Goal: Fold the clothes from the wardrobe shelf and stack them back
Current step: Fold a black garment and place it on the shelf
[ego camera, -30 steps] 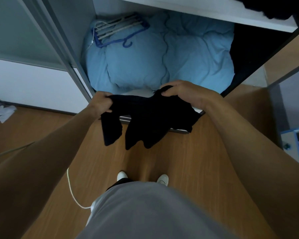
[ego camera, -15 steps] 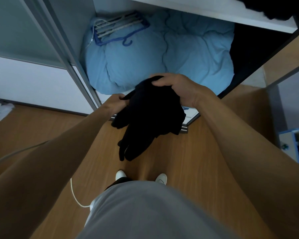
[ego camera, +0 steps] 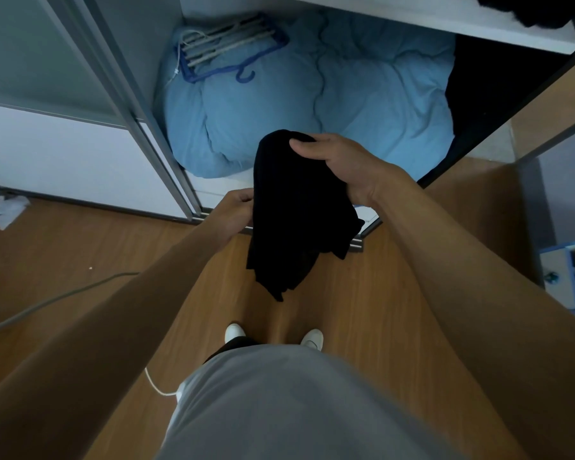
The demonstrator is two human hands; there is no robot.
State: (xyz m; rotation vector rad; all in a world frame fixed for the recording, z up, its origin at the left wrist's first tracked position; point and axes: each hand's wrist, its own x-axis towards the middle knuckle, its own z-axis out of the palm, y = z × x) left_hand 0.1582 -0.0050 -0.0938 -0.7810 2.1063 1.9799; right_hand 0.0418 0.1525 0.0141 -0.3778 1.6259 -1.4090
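The black garment (ego camera: 299, 210) is held in mid-air before the open wardrobe, above the wooden floor (ego camera: 362, 310), and is not yet on the shelf (ego camera: 412, 24). Its upper end is grasped by the right hand (ego camera: 342, 164), thumb laid over the top, so the cloth hangs doubled into a narrow strip. Its left edge is met by the left hand (ego camera: 236, 210), fingers curled and apparently pinching it, judged to steady the fold. A blue duvet (ego camera: 312, 104) with hangers (ego camera: 226, 48) lies beyond, in the wardrobe's bottom.

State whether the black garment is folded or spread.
Folded: black garment hangs doubled in a narrow bundle, held by right hand and left hand.
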